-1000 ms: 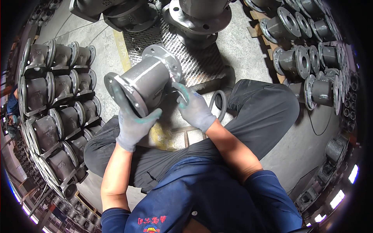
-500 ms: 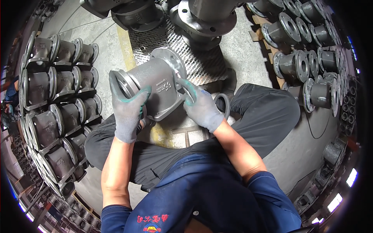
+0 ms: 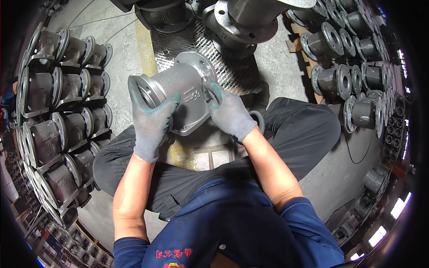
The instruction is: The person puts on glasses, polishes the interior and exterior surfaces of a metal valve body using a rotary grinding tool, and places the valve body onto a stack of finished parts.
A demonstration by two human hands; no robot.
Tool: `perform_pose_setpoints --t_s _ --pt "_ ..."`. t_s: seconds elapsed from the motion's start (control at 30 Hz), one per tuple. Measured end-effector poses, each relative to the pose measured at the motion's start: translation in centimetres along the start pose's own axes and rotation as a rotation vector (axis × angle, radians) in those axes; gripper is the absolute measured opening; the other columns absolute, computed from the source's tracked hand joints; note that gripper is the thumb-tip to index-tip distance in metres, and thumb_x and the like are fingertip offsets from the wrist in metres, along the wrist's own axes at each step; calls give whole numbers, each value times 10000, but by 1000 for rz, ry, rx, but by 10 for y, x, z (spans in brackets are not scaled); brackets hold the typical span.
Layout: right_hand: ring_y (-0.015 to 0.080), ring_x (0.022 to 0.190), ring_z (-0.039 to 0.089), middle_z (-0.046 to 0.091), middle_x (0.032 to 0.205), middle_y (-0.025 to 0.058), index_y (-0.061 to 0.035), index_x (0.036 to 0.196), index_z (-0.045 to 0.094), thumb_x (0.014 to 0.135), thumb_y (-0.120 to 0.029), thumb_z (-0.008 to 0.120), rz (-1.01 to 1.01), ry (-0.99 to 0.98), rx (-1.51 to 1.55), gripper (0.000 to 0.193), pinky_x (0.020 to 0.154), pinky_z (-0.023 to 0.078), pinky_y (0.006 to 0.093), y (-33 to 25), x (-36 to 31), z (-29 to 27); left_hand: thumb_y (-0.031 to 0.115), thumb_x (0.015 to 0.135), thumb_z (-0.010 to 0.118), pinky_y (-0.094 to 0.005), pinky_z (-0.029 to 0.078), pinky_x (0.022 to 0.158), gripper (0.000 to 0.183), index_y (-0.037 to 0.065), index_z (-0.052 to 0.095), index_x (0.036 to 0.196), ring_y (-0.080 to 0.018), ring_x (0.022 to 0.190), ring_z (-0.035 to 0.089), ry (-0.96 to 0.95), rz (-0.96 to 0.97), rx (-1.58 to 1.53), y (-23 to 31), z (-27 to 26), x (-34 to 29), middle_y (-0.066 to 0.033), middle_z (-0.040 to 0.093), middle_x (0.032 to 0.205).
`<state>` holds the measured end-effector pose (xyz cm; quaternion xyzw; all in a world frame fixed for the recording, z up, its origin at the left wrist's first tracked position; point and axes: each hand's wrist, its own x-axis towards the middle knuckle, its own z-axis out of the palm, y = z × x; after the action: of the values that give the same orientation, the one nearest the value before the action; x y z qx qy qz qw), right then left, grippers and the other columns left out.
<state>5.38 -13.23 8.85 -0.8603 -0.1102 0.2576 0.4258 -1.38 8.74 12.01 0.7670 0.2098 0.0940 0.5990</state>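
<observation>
Sitting here with a grey flanged casting (image 3: pixel 181 82) right in front of my lap, between my knees, tilted so one round flange points off to my left and the other faces up and away to the right. What it's resting on underneath, if anything, I can't tell.

My left grip (image 3: pixel 149 119) is clamped over the left flange: fingers hooked on the rim near the opening, thumb spread out along the body. So it's about as wide as the flange edge needs, with the metal filling the gap between thumb and fingers.

My right grip (image 3: pixel 230 110) is much narrower. Fingers are curled in around a slim tool (image 3: pixel 204 80), and only a little of the tip pokes out, up close to the casting where the body meets the far flange. Whether that tip is actually touching metal is too small to say, and the rest is buried in my hand. There's a grey hose (image 3: pixel 258 119) looping just beside that wrist.

Both gloves are grey with green on the fingers. Past the casting there's a diamond-textured metal plate (image 3: pixel 230 73) with a bigger flanged piece (image 3: pixel 252 20) over it, stacked castings (image 3: pixel 44 134) to my left and more castings (image 3: pixel 328 38) to my right.
</observation>
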Motion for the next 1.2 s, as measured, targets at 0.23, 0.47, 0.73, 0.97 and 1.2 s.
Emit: perform_pose_setpoints --t_s 0.23,0.47,0.73,0.97,1.2 --pt "433 1188 743 758 1257 272 -79 1550 611 989 -42 593 -69 13 -7 563 1060 591 461 11 7 3 -80 941 787 -372 596 1073 1100 -13 76 1779 -243 1271 680 -31 -31 -157 -1 1 0 -203 592 1480" --pt "422 1248 729 744 1348 255 -79 1554 614 991 -32 610 3 -32 -43 565 1087 581 441 -3 8 -4 -86 924 799 -369 605 1042 1157 8 38 1790 -241 1230 700 -25 -55 -166 2 1 0 -207 603 1467" --pt "346 1280 748 746 1402 226 -91 1583 588 1020 -10 617 1 -39 -3 569 1072 585 403 13 -14 -4 8 832 861 -405 524 1143 1304 13 -21 1793 -282 1354 621 -139 -11 -57 10 -6 -9 -251 512 1583" --pt "223 1193 771 769 1381 193 -80 1560 636 1011 -14 636 -59 5 -8 552 1023 592 337 -1 -5 -41 85 757 906 -437 448 1253 1420 9 -64 1792 -320 1488 547 -245 41 138 3 -21 -15 -289 422 1703" --pt "409 1173 757 762 1297 250 -115 1542 646 994 -61 607 -66 -3 146 552 1052 594 432 2 4 -38 54 744 893 -438 417 1286 1419 9 -65 1790 -326 1563 480 -275 37 246 -1 -26 -19 -276 288 1800"
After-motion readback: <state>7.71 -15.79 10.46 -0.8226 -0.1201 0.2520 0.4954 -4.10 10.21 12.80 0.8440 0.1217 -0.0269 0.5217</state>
